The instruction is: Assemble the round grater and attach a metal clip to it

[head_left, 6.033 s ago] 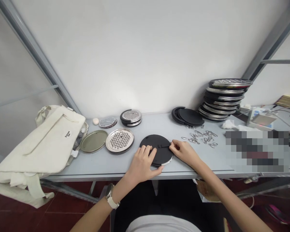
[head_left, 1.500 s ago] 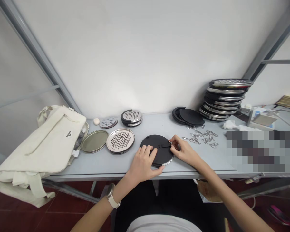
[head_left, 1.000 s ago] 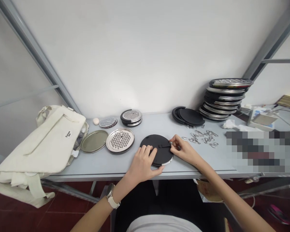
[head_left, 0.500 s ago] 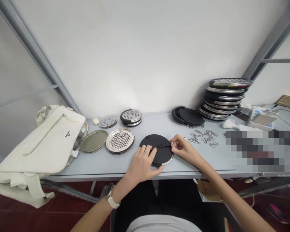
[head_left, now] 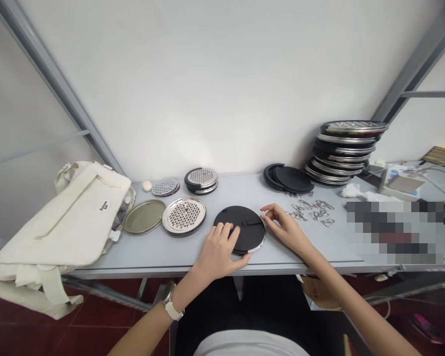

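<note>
A round black disc [head_left: 244, 225] with a metal rim lies near the front edge of the grey shelf [head_left: 178, 249]. My left hand [head_left: 218, 251] rests on its near left part, fingers flat and spread, thumb at the rim. My right hand [head_left: 284, 227] is just to the right of the disc, its fingers pinched on a small metal clip [head_left: 266, 213] close to the short black tab on the disc.
Loose metal clips [head_left: 311, 210] lie to the right. Black discs [head_left: 289, 179] and a tall stack of rimmed discs [head_left: 346, 151] stand at the back right. Perforated metal plates [head_left: 184, 215], a plain metal lid [head_left: 144, 216] and a cream bag [head_left: 65, 217] are to the left.
My right hand has drawn back a little from the disc's tab, to the right, still pinching the clip. My left hand has stayed on the disc.
</note>
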`<control>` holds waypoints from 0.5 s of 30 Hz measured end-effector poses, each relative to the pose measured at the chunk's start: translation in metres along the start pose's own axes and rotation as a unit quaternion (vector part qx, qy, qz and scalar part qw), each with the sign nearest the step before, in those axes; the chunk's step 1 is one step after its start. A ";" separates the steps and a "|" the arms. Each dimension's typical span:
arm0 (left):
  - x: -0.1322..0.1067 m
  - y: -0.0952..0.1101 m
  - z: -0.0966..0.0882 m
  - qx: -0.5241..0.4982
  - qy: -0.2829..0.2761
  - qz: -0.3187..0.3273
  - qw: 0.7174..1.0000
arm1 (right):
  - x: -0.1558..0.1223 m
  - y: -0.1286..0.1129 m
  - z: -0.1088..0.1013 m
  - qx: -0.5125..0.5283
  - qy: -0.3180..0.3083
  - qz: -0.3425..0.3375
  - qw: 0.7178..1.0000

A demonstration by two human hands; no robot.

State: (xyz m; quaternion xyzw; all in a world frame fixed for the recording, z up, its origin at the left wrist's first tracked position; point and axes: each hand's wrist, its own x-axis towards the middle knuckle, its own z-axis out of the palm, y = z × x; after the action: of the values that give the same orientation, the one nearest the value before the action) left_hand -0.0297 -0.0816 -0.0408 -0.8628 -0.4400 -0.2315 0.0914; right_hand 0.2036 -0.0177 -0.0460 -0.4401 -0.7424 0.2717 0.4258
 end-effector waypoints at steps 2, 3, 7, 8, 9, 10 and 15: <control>0.000 0.000 0.000 0.000 0.000 -0.001 1.000 | 0.000 0.000 0.000 -0.010 0.012 0.008 1.000; 0.000 0.000 0.001 -0.001 -0.001 -0.001 1.000 | 0.001 0.000 0.000 -0.014 0.017 0.011 1.000; 0.001 -0.001 0.001 0.000 -0.002 -0.002 1.000 | 0.002 -0.001 0.000 -0.035 0.016 0.000 0.999; 0.001 0.000 0.001 0.000 -0.001 -0.002 1.000 | 0.002 -0.002 0.000 -0.043 0.012 -0.006 0.999; 0.001 0.000 0.000 -0.001 0.000 -0.001 1.000 | 0.002 -0.003 -0.001 -0.051 0.008 -0.011 0.999; 0.001 0.000 0.000 -0.003 0.001 -0.001 1.000 | 0.002 -0.004 -0.001 -0.057 0.004 -0.015 0.998; 0.001 0.000 0.000 -0.006 0.001 -0.002 1.000 | 0.002 -0.008 -0.002 -0.062 -0.010 -0.028 0.998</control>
State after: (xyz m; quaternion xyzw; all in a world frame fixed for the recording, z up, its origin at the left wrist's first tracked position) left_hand -0.0294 -0.0812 -0.0402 -0.8622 -0.4405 -0.2348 0.0860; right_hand 0.2011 -0.0196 -0.0382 -0.4418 -0.7745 0.2172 0.3972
